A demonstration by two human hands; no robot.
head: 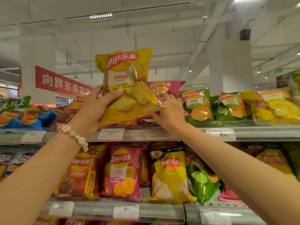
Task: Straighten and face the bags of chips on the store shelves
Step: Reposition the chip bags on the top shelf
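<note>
Two hands up at the top shelf. Left hand grips the yellow Lay's bag by its lower left edge, thumb across the front, holding it upright and clear above the shelf, logo facing out; likely lifted out so the slot behind can be sorted. Right hand reaches under the bag's lower right corner, fingers curled onto the pink bag standing behind, probably squaring it up or clearing room. Green bags to the right already sit face-forward. Lower shelf bags lean unevenly, so that row still needs work.
</note>
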